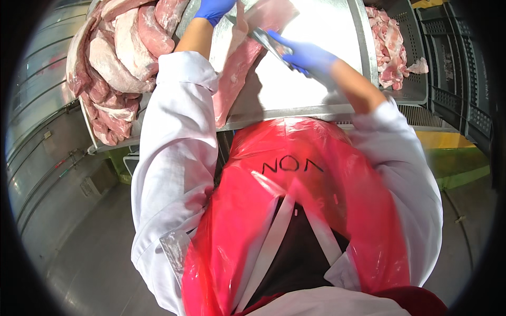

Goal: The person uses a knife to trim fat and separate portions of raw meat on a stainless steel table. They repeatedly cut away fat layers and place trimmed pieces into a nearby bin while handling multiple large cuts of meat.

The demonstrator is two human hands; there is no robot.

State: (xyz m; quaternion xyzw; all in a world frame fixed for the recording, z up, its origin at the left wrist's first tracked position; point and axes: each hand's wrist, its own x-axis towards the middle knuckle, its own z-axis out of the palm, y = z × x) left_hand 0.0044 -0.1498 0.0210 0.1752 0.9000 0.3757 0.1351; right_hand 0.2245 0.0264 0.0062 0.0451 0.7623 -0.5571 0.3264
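Note:
A long pink slab of meat [234, 84] lies along the pale work surface in front of me, with a thin pale flap [240, 23] raised near its upper part. At the top edge, my left hand [213, 9], in a blue glove, is beside that flap; its fingers are cut off by the picture's edge. My right hand [314, 55], also in a blue glove, is closed around a grey-handled knife [270, 45]. The knife points to the upper left over the meat, and its blade seems partly hidden by the flap.
Large cuts of meat [124, 47] are piled at the left. A dark perforated crate [418, 79] at the right holds meat trimmings [389, 47], with more black crates [450, 68] beyond it. The work surface has a raised metal rim [295, 112] near my red apron [295, 142].

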